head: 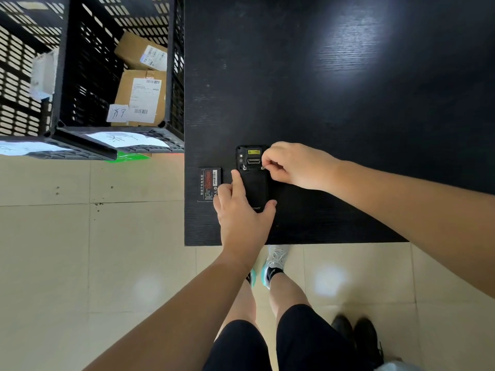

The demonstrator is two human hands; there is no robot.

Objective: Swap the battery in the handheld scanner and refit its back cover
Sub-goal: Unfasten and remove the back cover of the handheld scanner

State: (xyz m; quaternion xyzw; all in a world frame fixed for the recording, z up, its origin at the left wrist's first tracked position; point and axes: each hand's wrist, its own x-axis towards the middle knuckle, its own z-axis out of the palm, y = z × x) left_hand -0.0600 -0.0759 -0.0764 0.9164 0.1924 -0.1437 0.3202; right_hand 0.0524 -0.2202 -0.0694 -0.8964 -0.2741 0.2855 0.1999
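Observation:
The black handheld scanner point(253, 167) lies face down near the front left corner of the black table point(334, 103), with its back cover point(255, 187) seated on it. My left hand point(241, 210) presses on the lower part of the scanner, index finger stretched along the cover's left edge. My right hand point(290, 166) pinches a small silver latch at the cover's upper right corner. A second latch shows at the upper left. A loose black battery point(208, 184) with a red label lies flat just left of the scanner, partly under my left fingers.
A black slatted crate point(171, 76) holding cardboard parcels point(142, 95) stands on the floor left of the table, with paper sheets point(126, 139) on its rim. The table's front edge runs just below my left hand. Another person's dark shoes point(356, 336) stand at lower right.

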